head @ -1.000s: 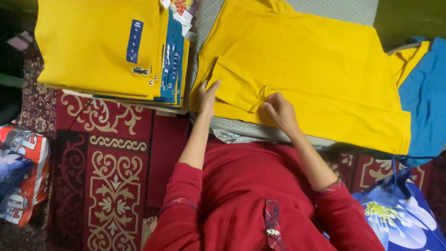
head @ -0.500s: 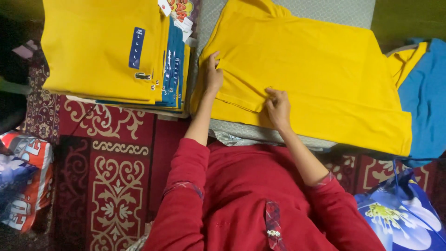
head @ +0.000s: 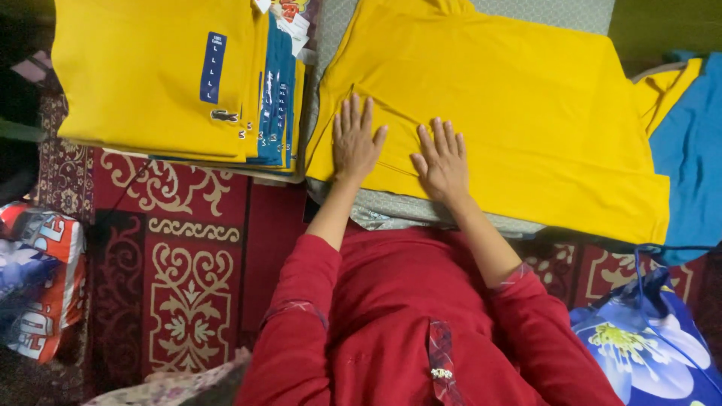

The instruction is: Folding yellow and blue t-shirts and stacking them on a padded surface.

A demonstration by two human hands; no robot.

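A yellow shirt (head: 511, 98) lies spread flat on a grey patterned pad (head: 406, 210) in front of me. My left hand (head: 356, 140) rests palm down on the shirt's near left part, fingers apart. Beside it, my right hand (head: 442, 159) also lies flat on the yellow cloth with fingers spread. Neither hand grips anything. My red sleeves and red top fill the lower middle of the view.
A stack of folded yellow and blue shirts in clear bags (head: 180, 75) sits at the left. Blue and yellow cloth (head: 688, 150) lies at the right. A red patterned carpet (head: 188, 256), a printed bag (head: 37, 278) and a blue flowered bag (head: 647, 338) surround me.
Both hands had been pinching and folding the shirt's near edge; now they lie flat and spread on the cloth, side by side.
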